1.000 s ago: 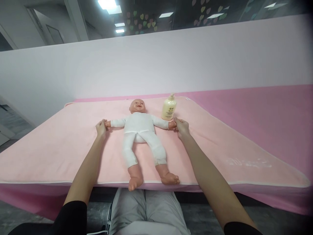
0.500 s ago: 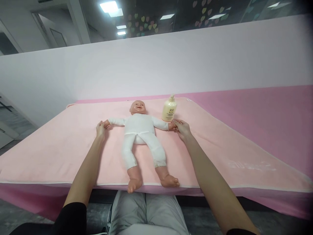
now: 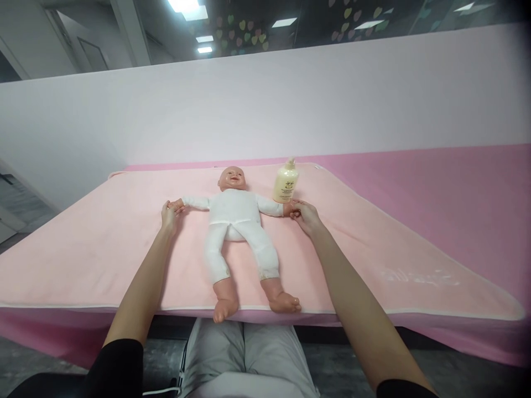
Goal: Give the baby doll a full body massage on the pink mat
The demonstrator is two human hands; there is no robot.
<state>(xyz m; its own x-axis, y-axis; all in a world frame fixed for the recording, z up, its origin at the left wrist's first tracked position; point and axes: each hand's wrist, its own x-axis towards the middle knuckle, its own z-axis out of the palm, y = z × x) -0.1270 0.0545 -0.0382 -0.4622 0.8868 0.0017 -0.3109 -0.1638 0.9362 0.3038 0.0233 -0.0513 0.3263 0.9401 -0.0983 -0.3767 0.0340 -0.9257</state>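
A baby doll [image 3: 234,207] with a white cloth body lies on its back on a light pink towel [image 3: 103,237], head away from me and feet at the near edge. Both its arms are stretched out sideways. My left hand [image 3: 170,216] pinches the doll's hand on the left side. On the other side, my right hand [image 3: 306,215] has its fingers closed round the doll's other hand. Just behind that hand stands a pale yellow pump bottle [image 3: 286,182], upright on the towel. The small print on it is too fine to read.
Under the towel a darker pink cover [image 3: 468,204] spreads over the table and hangs down in front. A white low wall [image 3: 265,110] runs along the back, with dark glass [image 3: 311,33] above. My legs [image 3: 244,359] are below the near edge.
The view has shifted slightly, so the whole scene sits a little higher and to the left. Both hands keep hold of the doll's hands; its pose looks the same.
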